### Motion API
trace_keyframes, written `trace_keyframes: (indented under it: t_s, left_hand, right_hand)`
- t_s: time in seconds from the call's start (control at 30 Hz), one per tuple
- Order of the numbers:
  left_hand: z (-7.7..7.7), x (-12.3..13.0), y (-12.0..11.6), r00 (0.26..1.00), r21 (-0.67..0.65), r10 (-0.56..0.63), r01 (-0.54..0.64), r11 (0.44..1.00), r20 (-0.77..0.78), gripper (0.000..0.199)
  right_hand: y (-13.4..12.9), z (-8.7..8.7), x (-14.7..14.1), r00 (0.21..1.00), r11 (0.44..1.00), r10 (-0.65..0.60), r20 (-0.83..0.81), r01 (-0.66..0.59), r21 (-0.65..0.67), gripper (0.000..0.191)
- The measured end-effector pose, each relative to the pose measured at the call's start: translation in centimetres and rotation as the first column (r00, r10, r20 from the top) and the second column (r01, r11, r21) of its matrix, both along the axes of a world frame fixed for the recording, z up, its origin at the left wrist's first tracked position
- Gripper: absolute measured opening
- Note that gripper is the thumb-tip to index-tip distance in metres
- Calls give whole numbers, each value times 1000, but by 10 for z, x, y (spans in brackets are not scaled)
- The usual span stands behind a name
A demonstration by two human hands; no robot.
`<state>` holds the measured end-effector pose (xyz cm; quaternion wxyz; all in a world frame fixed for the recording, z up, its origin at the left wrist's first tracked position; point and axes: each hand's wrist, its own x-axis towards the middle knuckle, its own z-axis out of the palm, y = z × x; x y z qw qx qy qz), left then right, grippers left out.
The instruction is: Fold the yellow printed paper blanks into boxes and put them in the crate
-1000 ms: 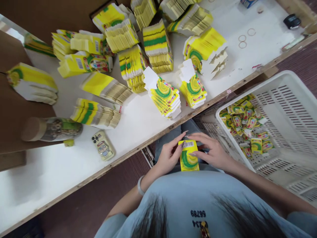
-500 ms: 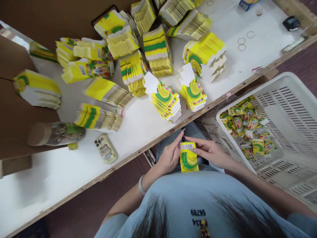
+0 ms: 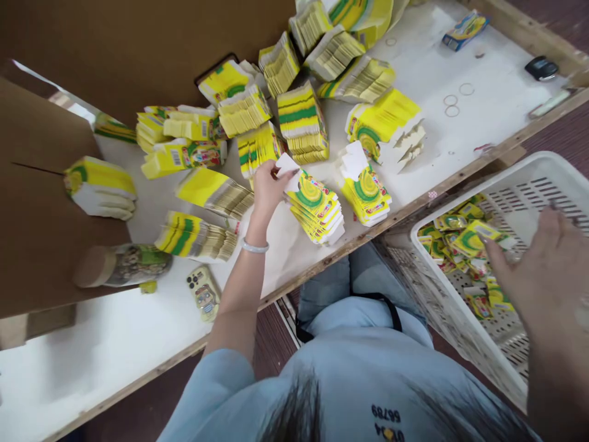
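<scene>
My left hand (image 3: pixel 269 187) pinches the white top flap of a flattened carton on a fanned stack of yellow-and-green cartons (image 3: pixel 317 205) near the table's front edge. A smaller stack of similar cartons (image 3: pixel 367 190) lies just to the right. Over the white plastic basket (image 3: pixel 547 162) my right hand (image 3: pixel 550 264) is spread open, slightly blurred, and holds nothing. Left of its thumb, a yellow carton (image 3: pixel 473 238) is on or just above the heap of small yellow cartons (image 3: pixel 460 227) in the basket.
More carton bundles (image 3: pixel 301 123) crowd the back of the table. To the left are a jar (image 3: pixel 124 265) and a phone (image 3: pixel 203 293). Rubber bands (image 3: pixel 451 105), a blue box (image 3: pixel 465 29) and a black object (image 3: pixel 542 68) lie at the right.
Both hands have parted from the carton held at my lap. The left has moved up to the stack and grips a flap; the right has swung over the basket and opened.
</scene>
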<state>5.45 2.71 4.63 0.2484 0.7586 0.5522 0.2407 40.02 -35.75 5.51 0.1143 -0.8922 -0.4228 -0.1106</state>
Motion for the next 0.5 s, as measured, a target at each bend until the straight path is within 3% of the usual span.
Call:
trace_keyframes:
  t_s: [0.1,0.23,0.3,0.4,0.5]
  left_hand:
    - [3,-12,3,997,117,-77,78,990,-16,32]
    - [28,-23,-14,991,344,-131,114,932,27,43]
    - [44,-19,-40,981,429,-118,42,902,152,55]
    - [65,-5,-100,953,468,-96,-53,882,288,64]
    - [77,6,-163,929,481,-159,-24,877,335,58]
  right_hand:
    - [25,-6,-28,974,972,209,-91,-197,125,82]
    - [77,6,-77,863,864,444,-242,-342,370,61]
    - [105,19,-107,805,769,546,-232,-372,520,58]
    - [139,35,-154,713,623,681,-167,-444,643,58]
    - [150,38,-186,634,557,758,-153,-507,658,53]
